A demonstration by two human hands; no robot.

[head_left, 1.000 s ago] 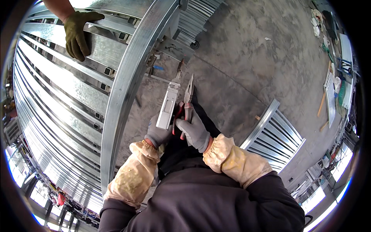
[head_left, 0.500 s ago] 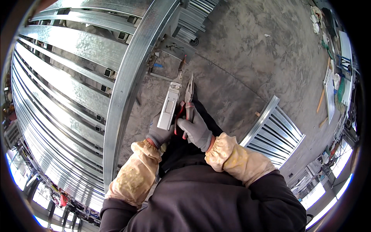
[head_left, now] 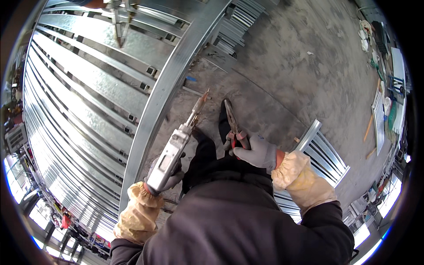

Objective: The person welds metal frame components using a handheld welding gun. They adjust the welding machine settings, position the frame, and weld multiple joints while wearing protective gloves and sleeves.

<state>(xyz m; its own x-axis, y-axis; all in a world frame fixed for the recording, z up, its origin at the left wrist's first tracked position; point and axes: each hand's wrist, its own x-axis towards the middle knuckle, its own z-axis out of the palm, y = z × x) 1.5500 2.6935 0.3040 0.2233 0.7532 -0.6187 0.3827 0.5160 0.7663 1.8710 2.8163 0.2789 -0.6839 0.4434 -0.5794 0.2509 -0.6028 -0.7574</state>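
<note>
In a grey glove, my left hand (head_left: 176, 177) is closed around a silver handheld welding gun (head_left: 168, 154). Its copper-coloured tip points up and to the right, over the floor. My right hand (head_left: 259, 153), also gloved, grips long-nose pliers (head_left: 231, 118) by their red handles, with the jaws pointing away from me. Gun and pliers are apart from each other. Just left of the gun runs the thick edge rail (head_left: 152, 110) of a large galvanized steel frame. Cream sleeve covers are on both my forearms.
Galvanized bars (head_left: 84, 110) with open square tube ends fill the left side. Another person's hand (head_left: 95, 3) is at the top left, near a second torch-like tool (head_left: 117, 26). A smaller slatted metal panel (head_left: 321, 152) lies on the right; stacked metal profiles (head_left: 240, 22) are further back.
My hands have moved apart: the welding gun went down and left, the pliers right. Another person's hand and tool have appeared at the top left. My view has shifted slightly.
</note>
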